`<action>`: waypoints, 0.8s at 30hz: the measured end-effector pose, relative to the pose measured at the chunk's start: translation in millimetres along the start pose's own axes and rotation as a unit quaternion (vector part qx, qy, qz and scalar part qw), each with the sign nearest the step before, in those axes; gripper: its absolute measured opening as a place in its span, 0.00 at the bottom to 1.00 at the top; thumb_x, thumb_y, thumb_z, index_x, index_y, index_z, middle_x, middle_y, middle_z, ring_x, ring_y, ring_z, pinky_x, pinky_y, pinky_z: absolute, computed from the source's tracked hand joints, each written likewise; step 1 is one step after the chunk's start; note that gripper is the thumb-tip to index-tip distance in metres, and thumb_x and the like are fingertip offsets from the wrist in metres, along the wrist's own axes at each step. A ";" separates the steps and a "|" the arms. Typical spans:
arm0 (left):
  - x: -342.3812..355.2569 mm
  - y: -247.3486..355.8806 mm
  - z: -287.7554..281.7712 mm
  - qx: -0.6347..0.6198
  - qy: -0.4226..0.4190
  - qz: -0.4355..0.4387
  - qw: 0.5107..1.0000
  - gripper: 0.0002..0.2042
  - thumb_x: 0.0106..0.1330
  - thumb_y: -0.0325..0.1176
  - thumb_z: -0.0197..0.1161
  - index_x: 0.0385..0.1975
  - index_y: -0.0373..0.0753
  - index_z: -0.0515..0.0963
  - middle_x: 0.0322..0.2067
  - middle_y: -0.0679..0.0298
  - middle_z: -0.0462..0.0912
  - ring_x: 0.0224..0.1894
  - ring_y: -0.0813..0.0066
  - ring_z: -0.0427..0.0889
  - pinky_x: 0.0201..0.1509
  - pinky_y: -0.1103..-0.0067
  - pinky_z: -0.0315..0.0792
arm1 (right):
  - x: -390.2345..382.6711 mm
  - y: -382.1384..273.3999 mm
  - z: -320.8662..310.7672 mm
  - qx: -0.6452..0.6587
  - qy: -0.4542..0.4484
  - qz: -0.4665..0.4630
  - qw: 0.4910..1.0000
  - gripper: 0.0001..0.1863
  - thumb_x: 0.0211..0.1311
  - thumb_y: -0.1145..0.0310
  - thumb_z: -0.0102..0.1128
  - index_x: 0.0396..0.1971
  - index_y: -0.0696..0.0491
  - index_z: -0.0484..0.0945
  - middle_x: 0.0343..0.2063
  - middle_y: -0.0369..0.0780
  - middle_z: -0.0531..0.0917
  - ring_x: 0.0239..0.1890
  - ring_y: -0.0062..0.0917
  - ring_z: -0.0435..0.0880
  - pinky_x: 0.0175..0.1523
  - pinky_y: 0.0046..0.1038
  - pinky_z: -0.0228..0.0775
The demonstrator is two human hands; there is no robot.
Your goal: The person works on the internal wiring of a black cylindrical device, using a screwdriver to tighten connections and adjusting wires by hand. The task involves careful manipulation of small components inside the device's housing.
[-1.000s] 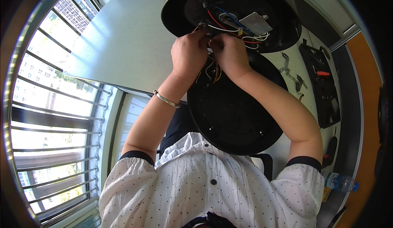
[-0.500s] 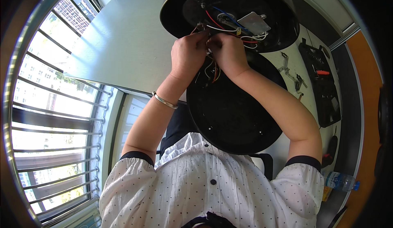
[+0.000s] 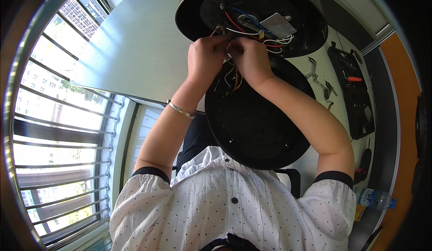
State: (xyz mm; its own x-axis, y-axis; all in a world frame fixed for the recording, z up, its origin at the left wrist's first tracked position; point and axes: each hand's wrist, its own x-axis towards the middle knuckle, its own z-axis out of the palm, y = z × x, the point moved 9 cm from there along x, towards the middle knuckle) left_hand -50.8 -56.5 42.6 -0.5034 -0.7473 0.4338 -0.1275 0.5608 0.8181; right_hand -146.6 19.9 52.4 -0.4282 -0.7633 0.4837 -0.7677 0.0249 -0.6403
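Observation:
A dark round appliance body (image 3: 310, 8) lies with its open underside facing me. Inside it run red, blue and white wires (image 3: 245, 31) and a square metal plate (image 3: 278, 24). Below it rests a round black base cover (image 3: 261, 120), with more thin wires (image 3: 236, 79) coming from its upper left. My left hand (image 3: 207, 58) and my right hand (image 3: 250, 61) meet at the lower rim of the body, fingers pinched together among the wires. Whatever lies between the fingertips is hidden by the fingers.
On the white table (image 3: 135, 44), right of the cover, lie metal bracket parts (image 3: 318, 80). Farther right is an open black tool case (image 3: 353, 89) with a red-handled tool (image 3: 354, 79). A plastic bottle (image 3: 374, 198) with a blue cap stands at the lower right. A barred window (image 3: 58, 120) fills the left.
The fingers of both hands have shifted very slightly at the wires. The appliance body and the cover have barely moved.

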 end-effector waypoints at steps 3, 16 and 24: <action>2.2 -2.1 -0.9 0.019 0.015 0.001 1.000 0.09 0.54 0.30 0.61 0.35 0.46 0.83 0.24 0.54 0.81 0.28 0.59 0.81 0.32 0.74 0.74 | -1.0 1.0 -0.2 0.011 0.007 0.005 1.000 0.07 0.53 0.70 0.55 0.24 0.55 0.81 0.20 0.46 0.80 0.27 0.41 0.80 0.34 0.35 0.72; 2.5 -0.3 -0.2 0.036 0.021 0.006 0.999 0.10 0.55 0.27 0.62 0.37 0.38 0.82 0.19 0.62 0.81 0.16 0.81 0.76 0.17 0.83 0.68 | -2.3 6.9 3.6 0.074 -0.015 0.029 0.997 0.08 0.51 0.73 0.54 0.28 0.54 0.83 0.21 0.47 0.80 0.27 0.40 0.81 0.34 0.33 0.71; -0.6 -2.6 -1.4 0.003 0.017 -0.017 1.000 0.09 0.55 0.31 0.61 0.35 0.41 0.83 0.22 0.55 0.81 0.26 0.62 0.82 0.31 0.75 0.73 | -0.3 5.1 3.3 0.064 -0.032 0.039 0.997 0.08 0.51 0.73 0.54 0.27 0.54 0.83 0.20 0.47 0.80 0.25 0.39 0.80 0.32 0.31 0.71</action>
State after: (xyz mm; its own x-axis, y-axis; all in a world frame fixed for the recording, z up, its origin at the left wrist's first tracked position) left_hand -49.0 -58.0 40.8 -0.4703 -0.7769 0.4186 -0.1483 0.5371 0.8304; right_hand -148.8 18.1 47.0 -0.4501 -0.8019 0.3929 -0.6643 0.0066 -0.7474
